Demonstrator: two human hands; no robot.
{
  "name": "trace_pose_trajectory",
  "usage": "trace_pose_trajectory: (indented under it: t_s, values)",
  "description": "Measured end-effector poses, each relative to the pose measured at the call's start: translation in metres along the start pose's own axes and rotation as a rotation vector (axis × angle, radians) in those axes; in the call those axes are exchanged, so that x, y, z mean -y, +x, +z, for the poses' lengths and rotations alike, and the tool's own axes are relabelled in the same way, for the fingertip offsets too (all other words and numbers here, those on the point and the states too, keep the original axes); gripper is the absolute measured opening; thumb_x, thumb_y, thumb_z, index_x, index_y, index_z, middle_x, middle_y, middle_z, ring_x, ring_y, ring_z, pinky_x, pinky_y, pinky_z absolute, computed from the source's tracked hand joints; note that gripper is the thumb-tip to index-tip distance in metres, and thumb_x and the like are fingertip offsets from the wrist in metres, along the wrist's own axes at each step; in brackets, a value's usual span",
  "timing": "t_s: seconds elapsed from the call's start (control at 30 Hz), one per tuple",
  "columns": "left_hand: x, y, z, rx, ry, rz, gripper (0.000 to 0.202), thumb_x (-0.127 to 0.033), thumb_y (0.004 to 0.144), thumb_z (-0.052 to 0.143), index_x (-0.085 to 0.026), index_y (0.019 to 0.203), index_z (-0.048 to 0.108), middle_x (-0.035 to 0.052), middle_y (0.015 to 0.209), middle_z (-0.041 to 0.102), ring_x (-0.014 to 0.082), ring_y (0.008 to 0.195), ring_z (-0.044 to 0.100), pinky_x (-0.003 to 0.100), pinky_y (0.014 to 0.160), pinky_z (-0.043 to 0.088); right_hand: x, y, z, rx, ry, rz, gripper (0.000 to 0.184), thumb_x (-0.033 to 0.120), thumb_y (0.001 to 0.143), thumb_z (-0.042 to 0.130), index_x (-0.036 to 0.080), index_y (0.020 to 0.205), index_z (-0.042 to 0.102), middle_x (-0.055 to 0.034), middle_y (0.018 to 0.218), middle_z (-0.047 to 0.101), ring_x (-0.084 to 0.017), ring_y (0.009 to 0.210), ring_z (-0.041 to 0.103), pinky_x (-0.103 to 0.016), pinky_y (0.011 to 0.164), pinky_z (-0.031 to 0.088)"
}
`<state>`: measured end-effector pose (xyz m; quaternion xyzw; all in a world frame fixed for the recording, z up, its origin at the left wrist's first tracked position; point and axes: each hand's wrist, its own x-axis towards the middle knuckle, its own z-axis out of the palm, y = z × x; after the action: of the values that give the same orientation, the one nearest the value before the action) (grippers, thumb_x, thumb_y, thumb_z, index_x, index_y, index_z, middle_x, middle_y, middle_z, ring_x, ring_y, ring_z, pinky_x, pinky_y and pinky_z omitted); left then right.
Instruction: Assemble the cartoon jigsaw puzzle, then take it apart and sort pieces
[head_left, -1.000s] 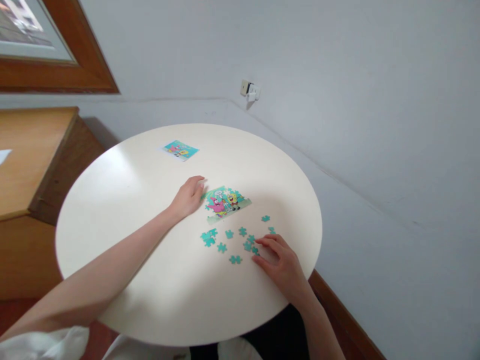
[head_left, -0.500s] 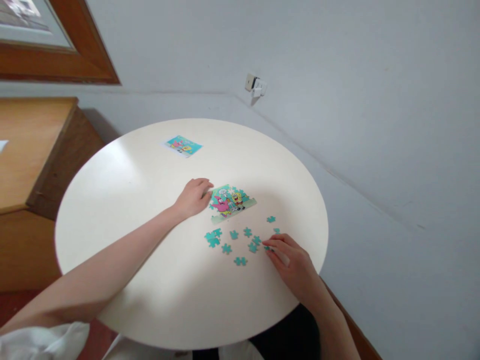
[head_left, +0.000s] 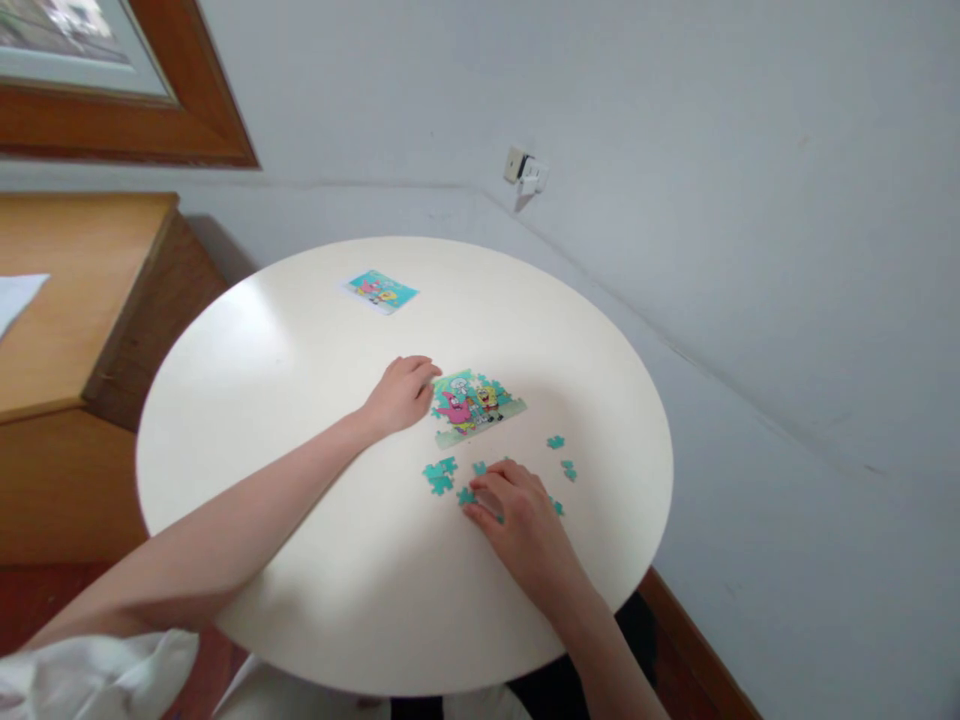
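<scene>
A partly joined cartoon jigsaw puzzle point(head_left: 476, 405) lies on the round white table point(head_left: 300, 570). At its left edge rests my left hand point(head_left: 403, 393), open, fingertips loosely bent by the puzzle's upper left corner. My right hand point(head_left: 521, 510) is over the loose pieces nearer me, thumb and forefinger apart on either side of a teal puzzle piece point(head_left: 466, 496). That piece lies on the table. Other pieces are partly hidden under the right hand. Left of it sits a cluster of teal pieces point(head_left: 440, 475).
A printed picture card point(head_left: 381, 291) with the same cartoon figures lies toward the far side. Two loose spots of pieces, a single piece point(head_left: 556, 442) and a close pair point(head_left: 569, 470), are at the right. A wooden cabinet point(head_left: 82, 300) stands left; a wall socket point(head_left: 525, 170) is behind.
My right hand has moved left across the loose pieces, from the right-hand ones to one nearer the cluster. My left hand stays by the puzzle. The whole view has shifted slightly.
</scene>
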<state>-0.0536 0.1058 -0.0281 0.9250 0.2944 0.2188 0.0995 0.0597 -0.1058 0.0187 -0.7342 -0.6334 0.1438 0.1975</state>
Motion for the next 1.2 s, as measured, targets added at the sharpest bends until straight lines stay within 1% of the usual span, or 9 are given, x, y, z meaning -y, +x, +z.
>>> trace_pose_trajectory:
  t_s: [0.17,0.27,0.37,0.43,0.5,0.63,0.77,1.07,1.2]
  values:
    - [0.000,-0.001,0.000,-0.001,0.003,0.000,0.034,-0.017,0.081,0.038,-0.015,0.106,0.061,0.0128,0.114,0.061,0.0256,0.110,0.054,0.045,0.096,0.041,-0.002,0.001,-0.004,0.031,0.021,0.050,0.010,0.012,0.075,0.067,0.018,0.083,0.064,-0.0053,0.091,0.064,-0.022,0.089,0.059,-0.039,0.082,0.047]
    - [0.000,-0.001,0.001,-0.001,0.002,-0.003,0.034,-0.017,0.081,0.038,-0.015,0.106,0.061,0.0128,0.114,0.061,0.0257,0.110,0.054,0.046,0.096,0.041,-0.002,0.000,-0.004,0.026,-0.001,0.028,0.008,0.013,0.076,0.066,0.017,0.083,0.065,-0.0060,0.092,0.064,-0.022,0.089,0.059,-0.040,0.082,0.046]
    - [0.000,-0.001,0.001,-0.001,0.000,-0.001,0.034,-0.017,0.081,0.038,-0.015,0.106,0.061,0.0128,0.114,0.060,0.0256,0.111,0.054,0.046,0.097,0.041,0.005,0.001,0.001,-0.017,-0.018,-0.047,0.022,0.015,0.079,0.062,0.018,0.101,0.064,-0.0084,0.101,0.063,-0.023,0.094,0.058,-0.041,0.084,0.045]
    - [0.000,-0.001,0.001,0.001,-0.002,-0.005,0.034,-0.017,0.081,0.038,-0.015,0.106,0.061,0.0125,0.114,0.060,0.0253,0.111,0.053,0.046,0.097,0.040,0.010,0.003,0.007,-0.044,-0.040,-0.105,0.034,0.017,0.081,0.059,0.017,0.115,0.058,-0.0110,0.111,0.061,-0.024,0.103,0.056,-0.043,0.089,0.042]
    - [0.000,0.000,0.001,0.004,-0.004,-0.008,0.033,-0.017,0.081,0.039,-0.016,0.106,0.060,0.0120,0.114,0.060,0.0247,0.110,0.054,0.046,0.098,0.040,0.015,0.005,0.014,-0.058,-0.076,-0.140,0.038,0.018,0.083,0.058,0.016,0.120,0.055,-0.0127,0.119,0.058,-0.026,0.111,0.052,-0.044,0.093,0.039]
    - [0.000,0.000,0.001,0.002,-0.007,-0.007,0.034,-0.017,0.081,0.039,-0.016,0.107,0.060,0.0119,0.114,0.060,0.0246,0.111,0.053,0.045,0.098,0.040,0.019,0.010,0.023,-0.060,-0.106,-0.138,0.028,0.020,0.083,0.059,0.020,0.111,0.060,-0.0112,0.119,0.058,-0.026,0.111,0.052,-0.044,0.093,0.037]
    - [0.000,-0.001,0.001,-0.003,-0.009,-0.003,0.034,-0.017,0.080,0.039,-0.014,0.107,0.061,0.0128,0.114,0.060,0.0253,0.110,0.053,0.045,0.097,0.040,0.018,0.010,0.026,-0.082,-0.074,-0.145,0.019,0.021,0.082,0.060,0.022,0.100,0.063,-0.0080,0.113,0.061,-0.023,0.108,0.053,-0.041,0.091,0.037]
    - [-0.002,0.000,0.000,-0.020,-0.011,0.008,0.033,-0.015,0.079,0.040,-0.014,0.105,0.062,0.0122,0.110,0.062,0.0247,0.107,0.055,0.042,0.095,0.041,0.013,0.008,0.027,-0.153,-0.024,-0.234,0.009,0.018,0.081,0.062,0.023,0.088,0.065,-0.0038,0.102,0.064,-0.020,0.097,0.056,-0.036,0.086,0.035]
    - [-0.001,0.000,0.001,-0.014,-0.005,0.012,0.034,-0.015,0.079,0.039,-0.013,0.105,0.062,0.0130,0.111,0.061,0.0249,0.108,0.055,0.042,0.095,0.041,0.013,0.004,0.026,-0.134,0.031,-0.253,0.007,0.017,0.081,0.062,0.022,0.085,0.065,-0.0038,0.101,0.065,-0.019,0.099,0.057,-0.036,0.088,0.035]
